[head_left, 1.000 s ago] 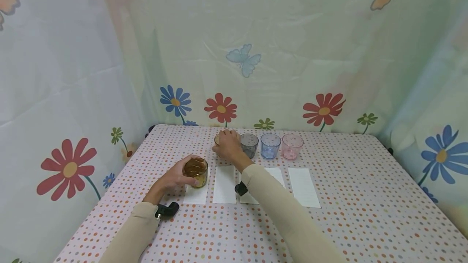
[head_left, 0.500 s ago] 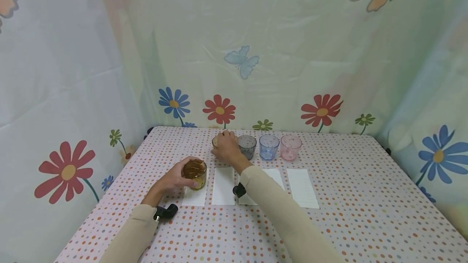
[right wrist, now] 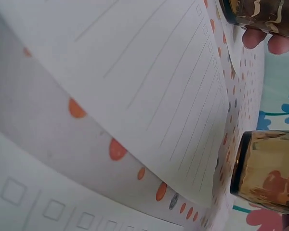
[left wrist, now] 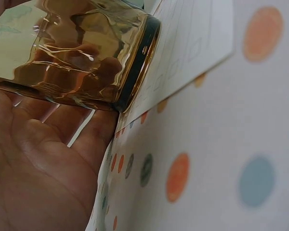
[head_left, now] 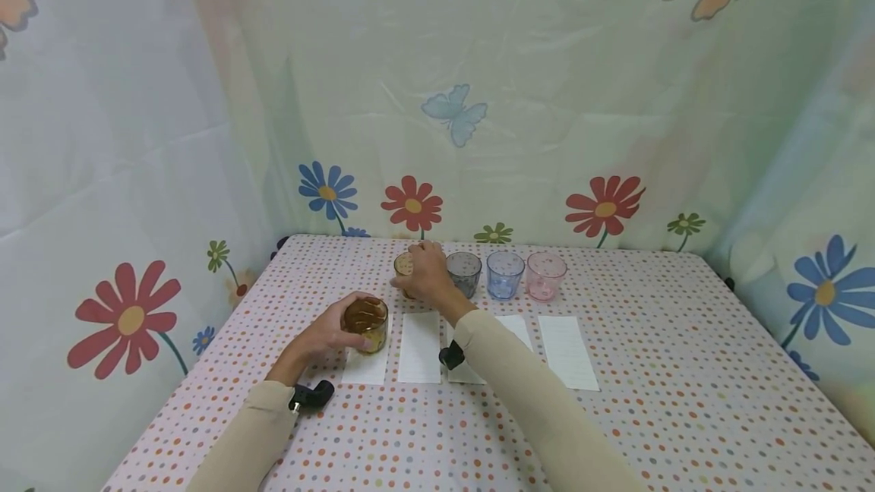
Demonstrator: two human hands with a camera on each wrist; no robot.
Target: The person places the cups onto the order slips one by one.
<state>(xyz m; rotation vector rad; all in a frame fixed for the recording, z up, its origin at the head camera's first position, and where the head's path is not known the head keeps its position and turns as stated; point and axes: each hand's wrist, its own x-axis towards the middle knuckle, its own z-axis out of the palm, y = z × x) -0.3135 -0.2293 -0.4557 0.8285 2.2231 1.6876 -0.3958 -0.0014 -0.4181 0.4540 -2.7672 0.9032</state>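
In the head view, my left hand [head_left: 333, 331] curls round a dark amber glass [head_left: 367, 334], which stands upright at the far end of the leftmost white paper [head_left: 364, 372]. The left wrist view has the amber glass [left wrist: 77, 57] with its base by the lined paper and my fingers behind its wall. My right hand [head_left: 429, 277] grips a second amber glass [head_left: 403, 264] at the left end of the back row, partly covering it. In the right wrist view, that amber glass [right wrist: 269, 171] has fingertips at its right edge, above and below.
A grey glass [head_left: 465, 272], a blue glass [head_left: 505, 275] and a pink glass [head_left: 545, 276] stand right of my right hand. More papers lie nearer, including a second paper [head_left: 420, 348] and the rightmost paper [head_left: 569, 352]; my right forearm crosses over the one between.
My right hand and the back amber glass have shifted slightly left, and more of that glass shows. My left hand and its glass have stayed in place.
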